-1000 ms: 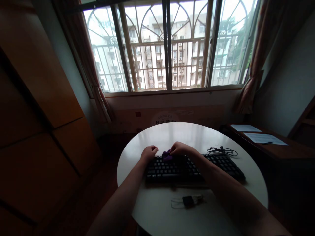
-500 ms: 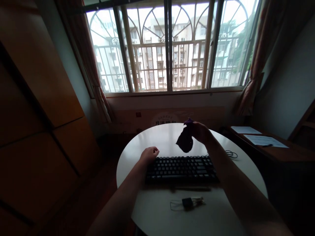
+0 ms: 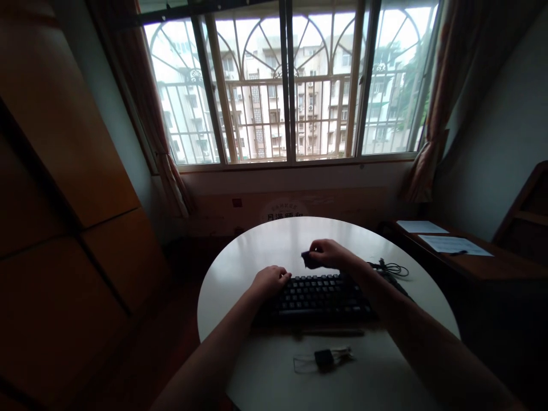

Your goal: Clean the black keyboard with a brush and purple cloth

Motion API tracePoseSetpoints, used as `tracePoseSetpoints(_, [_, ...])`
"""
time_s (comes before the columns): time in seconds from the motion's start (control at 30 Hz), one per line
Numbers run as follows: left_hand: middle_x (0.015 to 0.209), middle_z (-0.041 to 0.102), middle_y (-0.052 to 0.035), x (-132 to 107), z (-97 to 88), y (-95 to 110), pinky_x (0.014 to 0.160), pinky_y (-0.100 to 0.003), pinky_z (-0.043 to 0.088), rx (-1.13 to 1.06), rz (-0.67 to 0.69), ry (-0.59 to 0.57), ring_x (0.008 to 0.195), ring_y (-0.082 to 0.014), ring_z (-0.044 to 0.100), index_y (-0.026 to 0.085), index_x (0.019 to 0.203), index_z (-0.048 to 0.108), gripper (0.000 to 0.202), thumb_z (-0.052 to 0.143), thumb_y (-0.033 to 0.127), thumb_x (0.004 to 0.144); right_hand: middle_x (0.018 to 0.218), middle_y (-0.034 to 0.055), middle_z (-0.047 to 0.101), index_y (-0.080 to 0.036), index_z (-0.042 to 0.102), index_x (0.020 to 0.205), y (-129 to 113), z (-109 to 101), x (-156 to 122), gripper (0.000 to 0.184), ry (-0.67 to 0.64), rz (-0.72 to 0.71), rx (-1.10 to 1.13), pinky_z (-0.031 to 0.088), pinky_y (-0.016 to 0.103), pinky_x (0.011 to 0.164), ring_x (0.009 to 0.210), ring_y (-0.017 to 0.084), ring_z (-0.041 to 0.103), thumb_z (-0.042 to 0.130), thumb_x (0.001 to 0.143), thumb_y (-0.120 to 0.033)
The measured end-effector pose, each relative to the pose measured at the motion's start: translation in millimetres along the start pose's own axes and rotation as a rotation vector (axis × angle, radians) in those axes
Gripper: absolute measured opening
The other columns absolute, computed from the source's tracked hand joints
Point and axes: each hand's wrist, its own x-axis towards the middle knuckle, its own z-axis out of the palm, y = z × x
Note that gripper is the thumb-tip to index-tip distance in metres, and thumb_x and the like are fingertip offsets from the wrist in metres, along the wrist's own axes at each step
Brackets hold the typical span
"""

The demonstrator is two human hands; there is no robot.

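Observation:
A black keyboard (image 3: 319,295) lies across the round white table (image 3: 265,251). My right hand (image 3: 329,253) hovers just beyond the keyboard's far edge, fingers closed on a bunched dark purple cloth (image 3: 307,260). My left hand (image 3: 270,282) rests curled on the keyboard's left end, fingers bent over the keys, nothing visible in them. A coiled black cable (image 3: 389,267) lies at the keyboard's right end.
A small black gadget with thin wire loops (image 3: 324,358) lies on the table in front of the keyboard. A dark wooden side desk with papers (image 3: 445,244) stands to the right. A wooden cabinet (image 3: 64,228) fills the left. A barred window (image 3: 282,85) is behind.
My right hand lifted the purple cloth off the keyboard, let it hang, then brought it down bunched near the keyboard's far edge. My left hand slid onto the keyboard's left end.

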Motion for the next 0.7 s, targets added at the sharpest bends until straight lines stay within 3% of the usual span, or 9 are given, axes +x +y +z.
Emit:
tracePoseSetpoints(0.13, [0.091,0.072,-0.0063,6,0.7,-3,0.069,-0.028,0.04,0.005,-0.019,0.009,0.084,-0.0226,0.063,0.025,0.086,0.073,0.034,0.047,0.047,0.087,0.088,0.0046,0.072,-0.019,0.072,0.089,14,21,-14,0.02,-0.052,-0.063,-0.246,0.042,0.024,0.065,0.077,0.017,0.063,0.059,0.081,-0.033])
tracePoseSetpoints(0.27, [0.091,0.072,-0.0055,12,1.9,-5,0.068,-0.027,0.04,0.023,-0.048,-0.031,0.083,-0.0217,0.063,0.024,0.087,0.073,0.037,0.046,0.05,0.087,0.087,0.0045,0.072,-0.02,0.071,0.092,22,27,-16,0.026,0.05,-0.094,-0.218,0.042,0.024,0.067,0.077,0.017,0.063,0.053,0.087,-0.038])
tracePoseSetpoints(0.47, [0.095,0.071,-0.0061,20,-6.2,0,0.069,-0.028,0.042,0.104,-0.062,-0.167,0.084,-0.0223,0.063,0.023,0.096,0.07,0.044,0.039,0.053,0.088,0.079,0.0058,0.071,-0.02,0.072,0.081,24,48,-13,0.028,0.181,-0.255,-0.201,0.042,0.028,0.073,0.079,0.02,0.062,0.055,0.088,-0.042])
tracePoseSetpoints(0.63, [0.096,0.071,-0.0078,31,-21.5,12,0.073,-0.028,0.043,0.126,0.024,-0.39,0.083,-0.0211,0.062,0.02,0.096,0.069,0.042,0.036,0.046,0.091,0.078,0.0053,0.07,-0.021,0.072,0.082,25,56,-15,0.023,0.223,-0.326,-0.169,0.043,0.029,0.076,0.08,0.02,0.061,0.056,0.089,-0.036])
tracePoseSetpoints(0.7, [0.095,0.071,-0.0076,32,-22.5,12,0.072,-0.028,0.043,0.104,-0.005,-0.386,0.082,-0.0211,0.062,0.019,0.094,0.069,0.041,0.039,0.047,0.09,0.078,0.0052,0.07,-0.021,0.072,0.084,23,54,-17,0.021,0.241,-0.332,-0.149,0.043,0.029,0.073,0.077,0.019,0.061,0.056,0.089,-0.033])
